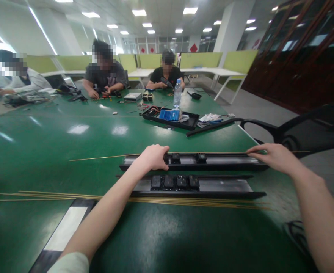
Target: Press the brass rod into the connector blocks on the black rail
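Observation:
A long dark channel (pixel 229 161) lies across the green table with small black blocks (pixel 201 157) in it. Along its far edge runs a thin yellow rod (pixel 98 157), which sticks out past both ends. My left hand (pixel 155 157) is at the left part of the channel, fingers curled around a black block that they largely hide. My right hand (pixel 272 154) pinches the rod near the channel's right end. Nearer to me is a second channel (pixel 226 185) with several black blocks (pixel 181 182) side by side. In front of it lie several yellow rods (pixel 184 201).
A dark strip with a white label (pixel 67 227) lies at the lower left. Farther back are a black tray (pixel 191 120), a water bottle (pixel 177 94) and a black bar (pixel 212 127). Several people sit beyond. A black chair (pixel 311 132) stands at the right.

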The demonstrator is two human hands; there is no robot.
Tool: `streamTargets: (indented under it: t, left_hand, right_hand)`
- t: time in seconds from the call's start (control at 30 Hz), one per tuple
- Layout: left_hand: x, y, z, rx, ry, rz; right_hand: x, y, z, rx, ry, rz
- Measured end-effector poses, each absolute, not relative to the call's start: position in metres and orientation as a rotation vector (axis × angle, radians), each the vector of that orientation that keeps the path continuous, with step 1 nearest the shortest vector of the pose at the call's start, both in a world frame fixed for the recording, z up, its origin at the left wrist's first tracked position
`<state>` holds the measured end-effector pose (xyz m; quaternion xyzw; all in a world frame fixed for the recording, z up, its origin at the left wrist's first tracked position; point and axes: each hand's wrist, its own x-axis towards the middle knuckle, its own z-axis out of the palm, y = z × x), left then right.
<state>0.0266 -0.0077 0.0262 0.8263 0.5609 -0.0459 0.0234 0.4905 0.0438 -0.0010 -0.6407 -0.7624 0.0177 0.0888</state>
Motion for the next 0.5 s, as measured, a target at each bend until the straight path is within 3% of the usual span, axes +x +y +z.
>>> streamTargets:
  t: [0.5]
  left_hand:
    - [0.0229,-0.0055,0.0224,2.61,1.703,-0.105]
  right_hand:
    - [0.4967,0.0359,0.0045,-1.979,-2.183,0.068]
